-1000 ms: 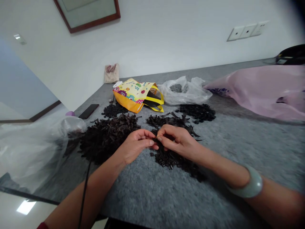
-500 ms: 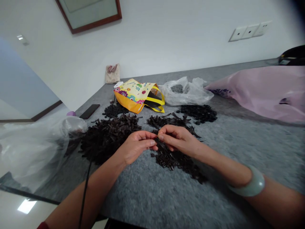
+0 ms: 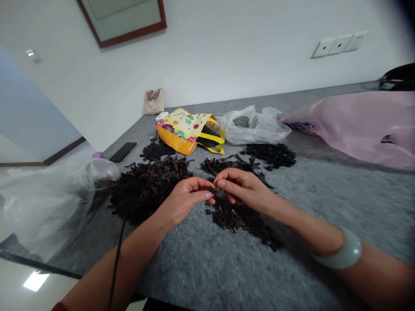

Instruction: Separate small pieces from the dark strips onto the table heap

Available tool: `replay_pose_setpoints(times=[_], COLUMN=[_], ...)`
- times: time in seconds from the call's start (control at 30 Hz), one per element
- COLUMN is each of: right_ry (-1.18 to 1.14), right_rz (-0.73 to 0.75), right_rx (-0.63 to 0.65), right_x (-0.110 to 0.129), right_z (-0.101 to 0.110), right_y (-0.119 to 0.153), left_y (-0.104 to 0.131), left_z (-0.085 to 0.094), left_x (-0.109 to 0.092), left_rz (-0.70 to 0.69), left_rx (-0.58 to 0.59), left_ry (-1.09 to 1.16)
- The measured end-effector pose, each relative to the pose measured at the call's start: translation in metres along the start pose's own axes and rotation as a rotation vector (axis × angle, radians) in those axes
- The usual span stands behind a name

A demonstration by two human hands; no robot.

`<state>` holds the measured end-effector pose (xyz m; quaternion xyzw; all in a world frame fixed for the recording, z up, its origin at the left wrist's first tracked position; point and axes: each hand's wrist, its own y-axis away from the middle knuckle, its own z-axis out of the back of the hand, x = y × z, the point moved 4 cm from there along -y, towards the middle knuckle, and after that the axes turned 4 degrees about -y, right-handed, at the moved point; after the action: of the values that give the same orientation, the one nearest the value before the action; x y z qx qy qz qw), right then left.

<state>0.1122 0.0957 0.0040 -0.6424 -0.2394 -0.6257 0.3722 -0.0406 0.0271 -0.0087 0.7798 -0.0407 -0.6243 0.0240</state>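
Observation:
My left hand (image 3: 191,196) and my right hand (image 3: 241,185) come close together over the table, fingertips nearly meeting. Between the left thumb and fingers there is a small dark piece, too small to name. The right thumb and forefinger are pinched; whatever they hold is hidden. Under and beyond the right hand lies a pile of small dark pieces (image 3: 228,218), some shiny. A large heap of dark strips (image 3: 152,181) lies to the left of my left hand. More dark strips (image 3: 223,164) lie just behind the fingers.
Black round pieces (image 3: 270,154) lie beside a clear plastic bag (image 3: 259,129). A yellow patterned bag (image 3: 184,127) stands behind the heap, near more black pieces (image 3: 157,150). A phone (image 3: 123,152) and a large clear bag (image 3: 42,207) are left; a pink bag (image 3: 363,125) is right.
The fingertips have parted slightly, the right hand shifting a little up and left. The piles and bags have stayed put.

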Motion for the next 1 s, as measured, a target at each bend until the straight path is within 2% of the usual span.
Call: replay_pose_setpoints(times=[0.23, 0.47, 0.7, 1.0], right_ry=[-0.116, -0.141, -0.144, -0.191], right_rz=[-0.123, -0.210, -0.225, -0.260], right_rx=[0.082, 0.095, 0.083, 0.048], right_x=[-0.013, -0.017, -0.014, -0.027], right_z=[0.003, 0.002, 0.001, 0.007], right_y=[-0.002, -0.002, -0.002, -0.006], left_y=[0.001, 0.001, -0.001, -0.007], left_z=[0.001, 0.002, 0.004, 0.012], left_x=[-0.001, -0.003, -0.001, 0.004], left_rz=[-0.038, -0.067, -0.029, -0.028], left_rx=[0.014, -0.007, -0.006, -0.046], left_ry=[-0.004, -0.005, -0.019, -0.078])
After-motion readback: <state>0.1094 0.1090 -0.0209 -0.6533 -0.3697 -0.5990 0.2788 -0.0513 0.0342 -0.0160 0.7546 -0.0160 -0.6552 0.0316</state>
